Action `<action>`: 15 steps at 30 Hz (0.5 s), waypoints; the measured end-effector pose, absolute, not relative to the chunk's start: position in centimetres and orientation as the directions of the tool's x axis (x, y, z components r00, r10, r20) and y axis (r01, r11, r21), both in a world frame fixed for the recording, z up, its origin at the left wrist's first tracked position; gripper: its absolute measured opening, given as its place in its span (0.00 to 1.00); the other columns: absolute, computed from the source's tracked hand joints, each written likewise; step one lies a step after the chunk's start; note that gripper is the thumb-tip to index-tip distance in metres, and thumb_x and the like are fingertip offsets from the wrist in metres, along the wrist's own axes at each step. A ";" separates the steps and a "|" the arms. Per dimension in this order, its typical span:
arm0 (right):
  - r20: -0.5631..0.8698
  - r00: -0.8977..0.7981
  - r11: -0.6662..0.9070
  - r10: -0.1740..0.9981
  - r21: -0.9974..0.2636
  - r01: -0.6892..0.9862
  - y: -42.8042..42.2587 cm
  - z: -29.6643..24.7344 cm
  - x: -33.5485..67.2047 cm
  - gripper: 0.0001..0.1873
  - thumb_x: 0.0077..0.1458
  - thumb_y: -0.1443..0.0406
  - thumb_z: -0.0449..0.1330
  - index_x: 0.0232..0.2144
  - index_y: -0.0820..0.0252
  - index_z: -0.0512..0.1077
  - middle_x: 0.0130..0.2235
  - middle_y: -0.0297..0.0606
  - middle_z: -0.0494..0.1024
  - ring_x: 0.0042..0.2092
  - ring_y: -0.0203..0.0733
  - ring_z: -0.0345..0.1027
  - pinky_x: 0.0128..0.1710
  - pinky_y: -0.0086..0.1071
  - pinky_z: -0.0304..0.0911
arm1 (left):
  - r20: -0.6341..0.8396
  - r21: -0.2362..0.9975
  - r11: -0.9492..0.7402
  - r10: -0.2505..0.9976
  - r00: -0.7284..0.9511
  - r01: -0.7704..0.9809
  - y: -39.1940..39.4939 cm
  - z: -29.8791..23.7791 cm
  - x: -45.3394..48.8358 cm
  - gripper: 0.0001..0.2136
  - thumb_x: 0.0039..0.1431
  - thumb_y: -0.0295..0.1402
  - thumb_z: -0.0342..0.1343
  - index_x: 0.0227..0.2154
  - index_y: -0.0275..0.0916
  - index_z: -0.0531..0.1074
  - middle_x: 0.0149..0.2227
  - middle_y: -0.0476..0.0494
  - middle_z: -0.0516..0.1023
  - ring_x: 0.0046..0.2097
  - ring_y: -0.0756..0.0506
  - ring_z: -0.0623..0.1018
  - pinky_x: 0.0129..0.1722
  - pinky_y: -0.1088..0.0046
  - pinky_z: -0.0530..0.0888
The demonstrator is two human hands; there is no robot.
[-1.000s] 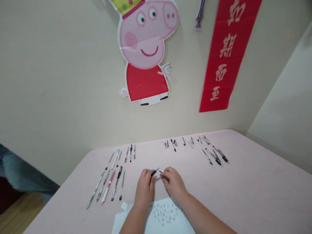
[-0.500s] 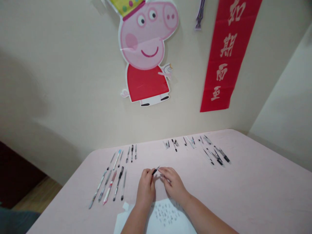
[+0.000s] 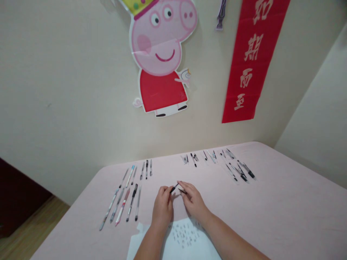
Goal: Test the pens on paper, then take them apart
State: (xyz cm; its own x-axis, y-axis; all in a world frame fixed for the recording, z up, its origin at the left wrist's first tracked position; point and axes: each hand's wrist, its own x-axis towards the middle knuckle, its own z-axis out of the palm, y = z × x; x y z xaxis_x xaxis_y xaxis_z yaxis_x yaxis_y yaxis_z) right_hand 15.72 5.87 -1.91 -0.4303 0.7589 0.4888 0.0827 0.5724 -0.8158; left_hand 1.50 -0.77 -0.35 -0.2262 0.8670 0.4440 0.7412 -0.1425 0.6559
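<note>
Both my hands meet over the middle of the pink table (image 3: 284, 216). My left hand (image 3: 162, 207) is closed around a pen with a black grip (image 3: 174, 187), whose tip points up and right. My right hand (image 3: 193, 200) pinches a small dark pen piece (image 3: 182, 190) just right of that tip; the two parts are close but seem apart. A white sheet with small printed marks (image 3: 184, 240) lies under my wrists.
A row of whole pens (image 3: 123, 204) lies to the left, more pens (image 3: 141, 171) behind it. Several loose pen parts (image 3: 238, 171) lie at the back right. A pig cut-out (image 3: 162, 57) and a red banner (image 3: 249, 61) hang on the wall. The floor (image 3: 18, 242) shows at left.
A person's blue clothing at the left edge has gone from view. My hands stayed in place; my right hand's fingers shifted slightly around the small piece.
</note>
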 end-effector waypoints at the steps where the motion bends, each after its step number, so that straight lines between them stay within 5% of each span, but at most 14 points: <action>1: 0.478 -0.393 0.545 0.786 -0.835 0.074 6.0 -1.9 15.8 0.25 0.53 0.72 0.51 0.53 0.54 0.66 0.52 0.42 0.70 0.54 0.42 0.61 0.56 0.43 0.57 | 0.443 0.653 -0.132 0.865 -0.235 0.746 -0.8 -0.3 1.5 0.19 0.51 0.19 0.45 0.44 0.40 0.71 0.38 0.44 0.70 0.40 0.47 0.73 0.42 0.69 0.72; 7: 0.341 -0.155 0.345 0.927 -0.939 -0.002 6.8 -1.5 16.7 0.23 0.54 0.68 0.50 0.52 0.56 0.66 0.53 0.43 0.68 0.48 0.41 0.66 0.45 0.36 0.65 | 0.422 0.627 -0.083 0.872 -0.248 0.775 -0.7 -0.2 1.6 0.18 0.51 0.19 0.45 0.43 0.40 0.71 0.37 0.43 0.71 0.39 0.46 0.73 0.41 0.69 0.72; 15: 0.219 0.009 0.219 0.976 -0.976 0.024 7.8 -2.4 17.8 0.25 0.52 0.64 0.50 0.55 0.55 0.61 0.51 0.41 0.70 0.45 0.40 0.68 0.40 0.33 0.65 | 0.414 0.619 -0.082 0.879 -0.236 0.781 -0.8 -0.4 1.4 0.18 0.52 0.20 0.45 0.43 0.41 0.71 0.36 0.44 0.70 0.38 0.46 0.73 0.39 0.68 0.71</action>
